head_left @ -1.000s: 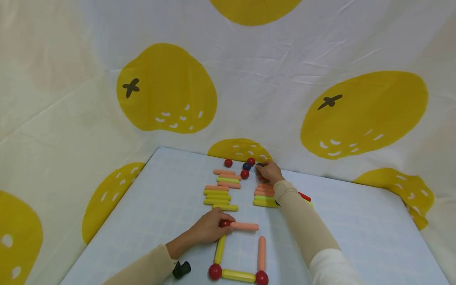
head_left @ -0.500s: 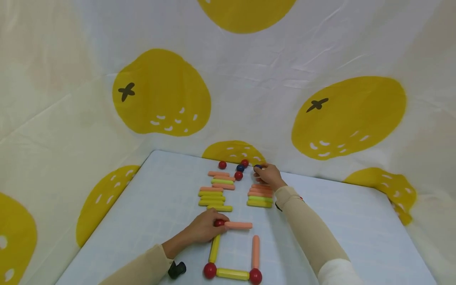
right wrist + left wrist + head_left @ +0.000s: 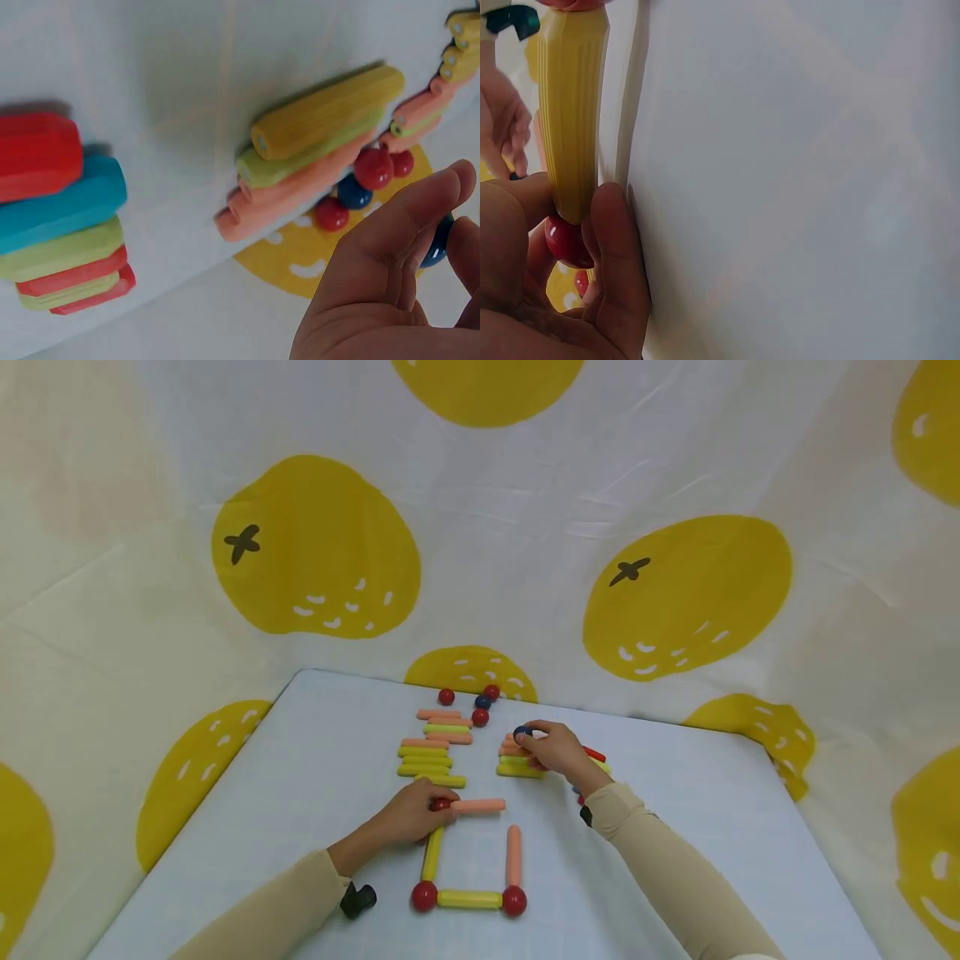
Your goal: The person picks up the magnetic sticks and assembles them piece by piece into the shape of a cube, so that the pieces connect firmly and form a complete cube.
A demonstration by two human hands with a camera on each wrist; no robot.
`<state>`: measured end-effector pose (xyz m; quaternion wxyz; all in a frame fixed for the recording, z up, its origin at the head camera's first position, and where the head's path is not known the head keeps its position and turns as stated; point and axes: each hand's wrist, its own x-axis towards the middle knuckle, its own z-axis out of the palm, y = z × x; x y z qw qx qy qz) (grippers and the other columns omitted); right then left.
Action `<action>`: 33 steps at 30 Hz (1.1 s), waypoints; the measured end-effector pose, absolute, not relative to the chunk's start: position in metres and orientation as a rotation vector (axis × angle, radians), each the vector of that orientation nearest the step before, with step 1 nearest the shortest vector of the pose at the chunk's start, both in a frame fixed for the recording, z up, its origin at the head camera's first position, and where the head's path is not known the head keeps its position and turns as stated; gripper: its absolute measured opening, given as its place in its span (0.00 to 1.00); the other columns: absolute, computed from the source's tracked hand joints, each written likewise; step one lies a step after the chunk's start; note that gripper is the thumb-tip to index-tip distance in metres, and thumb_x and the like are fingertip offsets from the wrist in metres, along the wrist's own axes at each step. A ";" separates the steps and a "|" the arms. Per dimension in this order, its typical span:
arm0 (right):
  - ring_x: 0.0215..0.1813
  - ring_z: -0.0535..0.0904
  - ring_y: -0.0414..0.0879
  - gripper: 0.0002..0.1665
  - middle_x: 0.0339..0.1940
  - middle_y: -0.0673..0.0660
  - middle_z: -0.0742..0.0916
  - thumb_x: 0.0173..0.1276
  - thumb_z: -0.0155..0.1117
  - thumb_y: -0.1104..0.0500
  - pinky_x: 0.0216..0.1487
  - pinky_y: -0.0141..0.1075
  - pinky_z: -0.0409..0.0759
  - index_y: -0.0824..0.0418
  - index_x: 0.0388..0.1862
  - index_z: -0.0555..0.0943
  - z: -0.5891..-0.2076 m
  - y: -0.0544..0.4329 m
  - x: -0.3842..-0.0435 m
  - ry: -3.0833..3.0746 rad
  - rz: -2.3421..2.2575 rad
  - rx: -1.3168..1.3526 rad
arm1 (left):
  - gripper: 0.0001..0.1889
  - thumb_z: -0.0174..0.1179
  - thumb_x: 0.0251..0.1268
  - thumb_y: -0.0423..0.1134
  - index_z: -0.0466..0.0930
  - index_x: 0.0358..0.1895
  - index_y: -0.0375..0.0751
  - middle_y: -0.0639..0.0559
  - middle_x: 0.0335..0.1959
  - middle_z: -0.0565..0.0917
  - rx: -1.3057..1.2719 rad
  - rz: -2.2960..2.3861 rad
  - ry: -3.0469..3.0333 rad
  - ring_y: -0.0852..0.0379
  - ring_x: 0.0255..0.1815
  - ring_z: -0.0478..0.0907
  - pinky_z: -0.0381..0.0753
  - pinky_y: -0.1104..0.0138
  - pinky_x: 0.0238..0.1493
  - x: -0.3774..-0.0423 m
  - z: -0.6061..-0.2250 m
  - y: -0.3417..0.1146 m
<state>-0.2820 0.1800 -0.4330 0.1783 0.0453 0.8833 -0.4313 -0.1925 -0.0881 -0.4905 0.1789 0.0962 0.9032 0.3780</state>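
Right hand [image 3: 555, 748]: I pinch a blue ball [image 3: 522, 732]. Left hand [image 3: 412, 814]: I grip a red ball [image 3: 439, 805] touching a yellow stick [image 3: 432, 856].

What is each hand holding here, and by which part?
The right hand pinches a dark blue ball by opposite sides. The left hand grips a red ball around its sides, where the yellow rod meets it.

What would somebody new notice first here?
Probably the giant yellow fruits printed on the cloth behind the table. Next, the stick frame near the front, its far-left red ball in the left hand. Then the blue ball the right hand pinches, farther back.
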 end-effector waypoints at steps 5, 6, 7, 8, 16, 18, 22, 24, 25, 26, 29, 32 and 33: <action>0.33 0.85 0.46 0.26 0.39 0.54 0.90 0.75 0.64 0.45 0.36 0.32 0.83 0.53 0.67 0.77 -0.444 0.184 -0.254 2.396 -1.222 0.079 | 0.17 0.66 0.69 0.46 0.86 0.58 0.51 0.51 0.35 0.79 0.262 1.097 2.536 0.56 0.28 0.73 0.71 0.69 0.25 -0.196 -0.492 -0.089; 0.33 0.84 0.46 0.26 0.38 0.54 0.89 0.75 0.64 0.45 0.36 0.32 0.83 0.54 0.67 0.77 -0.446 0.185 -0.248 2.385 -1.209 0.064 | 0.17 0.66 0.69 0.46 0.85 0.59 0.51 0.51 0.32 0.79 0.255 1.105 2.523 0.56 0.24 0.73 0.71 0.70 0.23 -0.197 -0.492 -0.089; 0.33 0.84 0.46 0.27 0.37 0.54 0.89 0.75 0.64 0.46 0.35 0.32 0.82 0.55 0.67 0.77 -0.448 0.185 -0.244 2.375 -1.202 0.058 | 0.17 0.66 0.69 0.46 0.85 0.59 0.50 0.50 0.30 0.80 0.251 1.114 2.512 0.55 0.20 0.72 0.71 0.69 0.21 -0.197 -0.491 -0.089; 0.33 0.84 0.46 0.28 0.36 0.53 0.89 0.75 0.64 0.46 0.36 0.32 0.83 0.56 0.68 0.76 -0.449 0.186 -0.239 2.365 -1.194 0.056 | 0.18 0.66 0.69 0.46 0.85 0.60 0.50 0.50 0.30 0.79 0.245 1.118 2.503 0.56 0.17 0.72 0.71 0.69 0.21 -0.198 -0.491 -0.090; 0.31 0.83 0.43 0.31 0.33 0.51 0.90 0.73 0.66 0.47 0.36 0.33 0.83 0.58 0.70 0.75 -0.454 0.186 -0.215 2.332 -1.186 0.042 | 0.18 0.66 0.70 0.46 0.85 0.60 0.51 0.50 0.29 0.80 0.263 1.132 2.490 0.56 0.15 0.72 0.73 0.68 0.20 -0.201 -0.490 -0.091; 0.30 0.83 0.43 0.30 0.33 0.51 0.90 0.73 0.66 0.47 0.36 0.33 0.84 0.57 0.69 0.76 -0.456 0.185 -0.210 2.317 -1.194 0.025 | 0.18 0.66 0.70 0.46 0.85 0.60 0.50 0.51 0.28 0.80 0.282 1.137 2.493 0.57 0.15 0.72 0.72 0.69 0.20 -0.201 -0.491 -0.090; 0.30 0.83 0.44 0.28 0.33 0.51 0.90 0.73 0.66 0.47 0.37 0.33 0.83 0.56 0.67 0.77 -0.458 0.183 -0.205 2.310 -1.197 0.004 | 0.17 0.66 0.70 0.45 0.85 0.59 0.49 0.51 0.29 0.79 0.290 1.139 2.506 0.57 0.15 0.71 0.71 0.69 0.19 -0.200 -0.490 -0.089; 0.30 0.82 0.44 0.28 0.33 0.51 0.90 0.73 0.66 0.46 0.37 0.32 0.83 0.56 0.67 0.77 -0.459 0.183 -0.204 2.311 -1.194 0.002 | 0.17 0.66 0.70 0.45 0.85 0.59 0.49 0.51 0.28 0.79 0.290 1.135 2.508 0.57 0.15 0.71 0.71 0.69 0.19 -0.199 -0.490 -0.089; 0.30 0.82 0.44 0.29 0.33 0.51 0.90 0.73 0.66 0.46 0.37 0.32 0.83 0.56 0.67 0.77 -0.460 0.183 -0.203 2.310 -1.193 0.003 | 0.17 0.66 0.70 0.45 0.85 0.59 0.49 0.51 0.28 0.79 0.281 1.133 2.507 0.57 0.14 0.71 0.71 0.69 0.19 -0.199 -0.489 -0.089; 0.30 0.82 0.44 0.29 0.33 0.51 0.90 0.73 0.66 0.46 0.37 0.32 0.83 0.56 0.67 0.77 -0.460 0.184 -0.203 2.308 -1.194 0.002 | 0.17 0.66 0.70 0.45 0.85 0.59 0.49 0.51 0.27 0.79 0.282 1.134 2.507 0.57 0.14 0.71 0.71 0.69 0.19 -0.199 -0.489 -0.089; 0.30 0.82 0.44 0.30 0.33 0.51 0.90 0.73 0.66 0.45 0.36 0.32 0.82 0.57 0.68 0.76 -0.461 0.184 -0.203 2.306 -1.184 0.001 | 0.17 0.66 0.70 0.45 0.85 0.60 0.49 0.50 0.26 0.78 0.275 1.136 2.502 0.56 0.13 0.71 0.71 0.69 0.18 -0.198 -0.487 -0.089; 0.29 0.82 0.44 0.29 0.32 0.51 0.89 0.72 0.66 0.44 0.35 0.32 0.81 0.58 0.65 0.77 -0.460 0.186 -0.202 2.332 -1.120 -0.012 | 0.17 0.66 0.70 0.45 0.85 0.59 0.49 0.51 0.25 0.78 0.276 1.139 2.503 0.57 0.14 0.70 0.71 0.69 0.18 -0.197 -0.488 -0.088; 0.29 0.81 0.44 0.28 0.32 0.51 0.89 0.72 0.66 0.43 0.34 0.32 0.80 0.58 0.62 0.78 -0.460 0.186 -0.201 2.344 -1.087 -0.018 | 0.17 0.66 0.70 0.45 0.85 0.59 0.49 0.51 0.25 0.78 0.283 1.138 2.506 0.57 0.14 0.71 0.71 0.69 0.18 -0.197 -0.488 -0.088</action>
